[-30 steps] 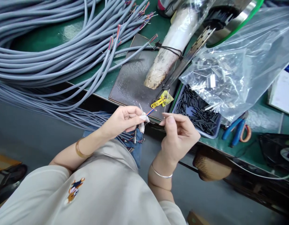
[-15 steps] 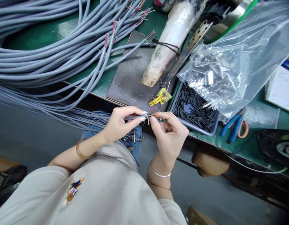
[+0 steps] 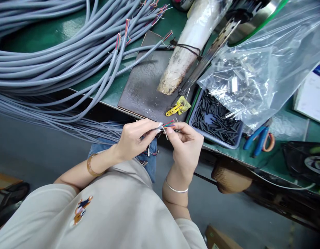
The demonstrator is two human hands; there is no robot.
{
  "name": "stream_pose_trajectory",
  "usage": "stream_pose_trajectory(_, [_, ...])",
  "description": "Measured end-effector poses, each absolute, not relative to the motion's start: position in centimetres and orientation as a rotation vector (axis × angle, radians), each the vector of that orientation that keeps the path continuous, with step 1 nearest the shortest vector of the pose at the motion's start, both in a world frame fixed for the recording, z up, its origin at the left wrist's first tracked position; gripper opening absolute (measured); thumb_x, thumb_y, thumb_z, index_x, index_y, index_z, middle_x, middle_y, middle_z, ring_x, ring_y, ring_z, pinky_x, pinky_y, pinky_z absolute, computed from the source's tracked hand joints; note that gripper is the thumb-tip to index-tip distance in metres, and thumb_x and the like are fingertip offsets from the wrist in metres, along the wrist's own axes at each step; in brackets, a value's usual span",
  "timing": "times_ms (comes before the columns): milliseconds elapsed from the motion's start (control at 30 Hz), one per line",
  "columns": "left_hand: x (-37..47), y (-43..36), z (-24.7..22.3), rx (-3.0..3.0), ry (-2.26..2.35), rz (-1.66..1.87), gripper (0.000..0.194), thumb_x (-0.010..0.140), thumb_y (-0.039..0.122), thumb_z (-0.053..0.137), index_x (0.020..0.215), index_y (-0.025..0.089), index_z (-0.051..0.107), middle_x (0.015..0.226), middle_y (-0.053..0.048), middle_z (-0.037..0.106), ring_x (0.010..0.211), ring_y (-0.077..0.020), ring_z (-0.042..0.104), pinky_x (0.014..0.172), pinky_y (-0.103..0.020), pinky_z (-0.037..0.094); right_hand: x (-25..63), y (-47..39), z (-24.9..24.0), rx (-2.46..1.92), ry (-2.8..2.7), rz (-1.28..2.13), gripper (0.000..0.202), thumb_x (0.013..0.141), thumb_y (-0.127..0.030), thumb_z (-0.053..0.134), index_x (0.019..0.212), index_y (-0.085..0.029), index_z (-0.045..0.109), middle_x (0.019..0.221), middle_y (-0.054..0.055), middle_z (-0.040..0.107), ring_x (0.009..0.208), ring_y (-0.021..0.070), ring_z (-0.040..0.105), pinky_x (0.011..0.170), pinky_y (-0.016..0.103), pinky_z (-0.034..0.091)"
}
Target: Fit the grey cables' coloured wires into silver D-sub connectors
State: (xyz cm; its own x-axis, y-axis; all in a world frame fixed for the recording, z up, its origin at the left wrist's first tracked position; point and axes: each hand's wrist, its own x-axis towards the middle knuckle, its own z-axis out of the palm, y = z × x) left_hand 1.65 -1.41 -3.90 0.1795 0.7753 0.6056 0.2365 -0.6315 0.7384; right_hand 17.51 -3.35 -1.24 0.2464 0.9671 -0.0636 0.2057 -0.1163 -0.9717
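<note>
My left hand (image 3: 136,139) pinches the end of a grey cable just behind its stripped tip. From that tip fan several thin coloured wires (image 3: 169,124), red, green and orange among them. My right hand (image 3: 185,143) has its thumb and forefinger closed on these wires. A pale strand hangs down between the two hands. Both hands are in front of the bench edge, above my lap, where small connectors with wires (image 3: 148,151) lie on blue cloth. On the dark board just beyond sits a yellow tool (image 3: 174,109) with a yellow wrapping.
Bundles of grey cables (image 3: 71,69) cover the left of the bench. A wrapped white cylinder (image 3: 179,58) lies on the dark board (image 3: 141,90). To the right are a bin of black tubes (image 3: 239,142), a plastic bag of metal parts (image 3: 276,76) and blue-handled pliers (image 3: 260,138).
My right hand has shifted slightly left and down, closer to my left hand. My left fingers sit nearer the cable's stripped end, and the pale strand hangs lower.
</note>
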Motion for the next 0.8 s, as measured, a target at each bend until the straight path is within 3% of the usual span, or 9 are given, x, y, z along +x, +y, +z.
stream_pose_trajectory(133, [1.6, -1.5, -3.9, 1.992, 0.943, 1.497, 0.012, 0.091, 0.007, 0.067, 0.101, 0.010, 0.072, 0.092, -0.009, 0.080, 0.081, -0.0118, 0.074, 0.080, -0.020, 0.058, 17.8, -3.2, -1.6, -1.522, -1.131, 1.037, 0.015, 0.078, -0.035, 0.072, 0.077, -0.020, 0.072, 0.065, -0.002, 0.064, 0.049, 0.0065, 0.040, 0.043, 0.020, 0.027])
stream_pose_trajectory(267, [1.4, -1.5, -3.3, 1.664, 0.968, 1.338, 0.006, 0.094, 0.016, 0.064, 0.097, 0.012, 0.069, 0.081, -0.004, 0.076, 0.063, -0.0087, 0.069, 0.062, -0.017, 0.056, 17.8, -3.6, -1.3, -1.534, -1.245, 1.019, 0.017, 0.083, -0.032, 0.069, 0.073, -0.019, 0.072, 0.065, -0.001, 0.066, 0.051, 0.0078, 0.048, 0.045, 0.020, 0.030])
stream_pose_trajectory(400, [0.9, -1.1, -2.4, 1.083, 0.841, 0.955, 0.028, 0.094, 0.040, 0.067, 0.092, 0.013, 0.062, 0.066, 0.000, 0.069, 0.044, -0.0077, 0.061, 0.043, -0.017, 0.050, 17.8, -4.2, -1.0, -1.467, -1.240, 0.830, 0.017, 0.088, -0.035, 0.070, 0.093, -0.021, 0.078, 0.074, 0.001, 0.071, 0.056, 0.0095, 0.056, 0.045, 0.021, 0.032])
stream_pose_trajectory(500, [0.5, -0.6, -1.9, 0.899, 0.763, 0.842, 0.036, 0.088, 0.046, 0.073, 0.090, 0.013, 0.061, 0.065, 0.000, 0.070, 0.041, -0.0084, 0.061, 0.039, -0.017, 0.047, 17.9, -4.1, -1.0, -1.460, -1.213, 0.633, 0.017, 0.087, -0.033, 0.075, 0.100, -0.024, 0.078, 0.078, 0.001, 0.071, 0.060, 0.0099, 0.058, 0.045, 0.022, 0.032])
stream_pose_trajectory(633, [0.3, -0.4, -1.7, 0.822, 0.705, 0.805, 0.035, 0.084, 0.044, 0.078, 0.086, 0.013, 0.062, 0.068, -0.001, 0.071, 0.041, -0.0086, 0.062, 0.038, -0.018, 0.046, 17.7, -3.9, -1.2, -1.463, -1.270, 0.668, 0.018, 0.087, -0.032, 0.076, 0.105, -0.027, 0.079, 0.081, 0.000, 0.069, 0.058, 0.0080, 0.053, 0.045, 0.023, 0.029])
stream_pose_trajectory(800, [0.4, -0.5, -1.9, 0.787, 0.667, 0.781, 0.032, 0.085, 0.041, 0.078, 0.085, 0.013, 0.062, 0.067, 0.000, 0.072, 0.041, -0.0082, 0.062, 0.038, -0.017, 0.046, 17.5, -3.9, -1.1, -1.421, -1.375, 0.659, 0.022, 0.090, -0.026, 0.073, 0.111, -0.031, 0.077, 0.086, -0.002, 0.068, 0.050, 0.0039, 0.033, 0.045, 0.024, 0.024])
